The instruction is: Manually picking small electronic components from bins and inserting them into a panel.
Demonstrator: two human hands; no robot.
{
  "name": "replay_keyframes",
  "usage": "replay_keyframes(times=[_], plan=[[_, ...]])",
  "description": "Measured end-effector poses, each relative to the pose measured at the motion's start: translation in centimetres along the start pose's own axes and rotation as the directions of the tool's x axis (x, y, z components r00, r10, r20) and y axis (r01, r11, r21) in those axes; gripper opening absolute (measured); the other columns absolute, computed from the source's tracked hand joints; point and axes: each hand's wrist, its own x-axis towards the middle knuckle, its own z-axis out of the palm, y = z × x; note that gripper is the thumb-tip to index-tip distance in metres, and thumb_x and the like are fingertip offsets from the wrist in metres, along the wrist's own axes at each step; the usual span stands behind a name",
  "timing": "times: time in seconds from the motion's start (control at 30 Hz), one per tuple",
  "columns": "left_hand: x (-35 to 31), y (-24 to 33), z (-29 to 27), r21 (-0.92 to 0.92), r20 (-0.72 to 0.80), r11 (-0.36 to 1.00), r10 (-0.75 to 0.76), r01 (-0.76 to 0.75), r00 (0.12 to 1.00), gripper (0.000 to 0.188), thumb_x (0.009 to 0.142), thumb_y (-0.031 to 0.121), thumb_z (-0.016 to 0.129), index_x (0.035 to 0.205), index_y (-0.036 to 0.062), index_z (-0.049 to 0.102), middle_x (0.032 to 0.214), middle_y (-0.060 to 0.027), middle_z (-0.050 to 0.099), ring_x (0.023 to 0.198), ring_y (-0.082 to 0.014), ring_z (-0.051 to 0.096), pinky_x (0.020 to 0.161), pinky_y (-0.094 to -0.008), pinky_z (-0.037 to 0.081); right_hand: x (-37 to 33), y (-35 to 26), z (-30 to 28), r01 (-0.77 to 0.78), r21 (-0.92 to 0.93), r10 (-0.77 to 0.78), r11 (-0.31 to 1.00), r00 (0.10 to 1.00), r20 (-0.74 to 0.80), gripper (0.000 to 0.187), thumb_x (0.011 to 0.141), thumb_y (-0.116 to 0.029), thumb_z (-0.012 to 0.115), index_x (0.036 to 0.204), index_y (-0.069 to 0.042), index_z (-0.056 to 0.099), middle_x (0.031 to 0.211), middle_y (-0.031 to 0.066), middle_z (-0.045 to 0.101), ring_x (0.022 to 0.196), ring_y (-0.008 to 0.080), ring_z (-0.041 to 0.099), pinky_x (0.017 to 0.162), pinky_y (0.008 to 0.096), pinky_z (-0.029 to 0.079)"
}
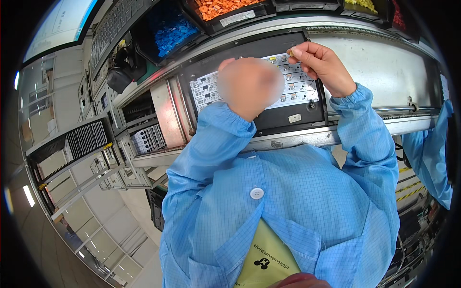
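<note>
A white circuit board panel [301,98], made of several strips with small dark and pale components, lies in a black carrier [278,124] on the conveyor. Over the panel's middle is my left hand [251,89]; a blurred patch covers its fingers, so their grip and anything in them are hidden. At the panel's far right corner my right hand [322,65] is closed, thumb against forefinger. Between those fingertips is a small yellowish part [291,52], too small to name exactly. A yellow component [273,59] sits on the panel's far edge.
Along the far side stand black bins holding blue parts [175,36], orange parts [223,7], yellow parts [361,5] and red parts [398,17]. Metal conveyor rails [307,138] run past my waist. A keyboard [115,29] and a monitor [57,24] are far left. A blue sleeve [427,144] shows at right.
</note>
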Motion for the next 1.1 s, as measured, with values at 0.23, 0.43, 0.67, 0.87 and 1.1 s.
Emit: replay_keyframes(times=[0.23,0.43,0.67,0.87,1.1], plan=[[-0.9,0.2,-0.8,0.017,-0.021,0.994,0.107,-0.106,0.994,0.007,0.084,0.024,0.084,0.088,0.0186,0.08,0.091,0.0054,0.073,0.096,-0.0172,0.065,0.106,-0.0493,0.031,0.0,0.6,0.6,0.122,-0.197,-0.123,0.973,0.992,0.012,0.024,0.103,-0.027,0.071,0.111,-0.005,0.078,0.093,-0.0005,0.076,0.07,0.0018,0.053,0.061,0.0184,0.044],[0.2,0.9,-1.4,-0.06,-0.149,0.995,0.068,-0.078,0.986,0.013,0.083,0.028,0.086,0.091,0.0194,0.08,0.092,0.0057,0.072,0.097,-0.0149,0.066,0.107,-0.0483,0.03,0.2,1.8,1.0,0.165,-0.253,-0.129,0.953,0.98,0.154,0.026,0.103,-0.027,0.071,0.114,-0.004,0.08,0.086,-0.0022,0.074,0.069,0.0018,0.049,0.063,0.0192,0.042],[-1.3,0.0,-1.1,-0.137,-0.049,0.99,-0.052,0.045,0.997,0.007,0.085,0.022,0.084,0.089,0.0201,0.079,0.09,0.0059,0.074,0.096,-0.0155,0.066,0.109,-0.049,0.028,0.4,0.7,-1.1,0.148,0.019,-0.148,0.989,0.988,0.036,0.04,0.108,-0.014,0.055,0.147,-0.002,0.052,0.138,0.009,0.062,0.108,0.0118,0.061,0.091,0.0235,0.049],[-1.8,1.2,-0.2,-0.036,-0.037,0.999,0.036,-0.037,0.999,0.007,0.084,0.018,0.083,0.085,0.0194,0.076,0.087,0.0066,0.073,0.097,-0.0161,0.065,0.11,-0.0526,0.027,0.8,0.4,-2.3,0.145,0.253,-0.131,0.957,0.989,-0.071,0.043,0.112,-0.013,0.048,0.152,0.002,0.044,0.139,0.0155,0.062,0.135,0.0227,0.061,0.112,0.0298,0.053],[-1.7,1.5,0.2,0.01,-0.03,0.997,0.072,-0.072,0.997,0.007,0.083,0.015,0.082,0.086,0.0189,0.076,0.085,0.007,0.073,0.098,-0.0163,0.065,0.109,-0.0549,0.028,0.5,0.1,-2.1,0.079,0.24,-0.063,0.967,0.995,-0.071,0.044,0.116,-0.032,0.043,0.144,-0.001,0.057,0.1,-0.003,0.064,0.078,0.0041,0.051,0.064,0.0176,0.042]])
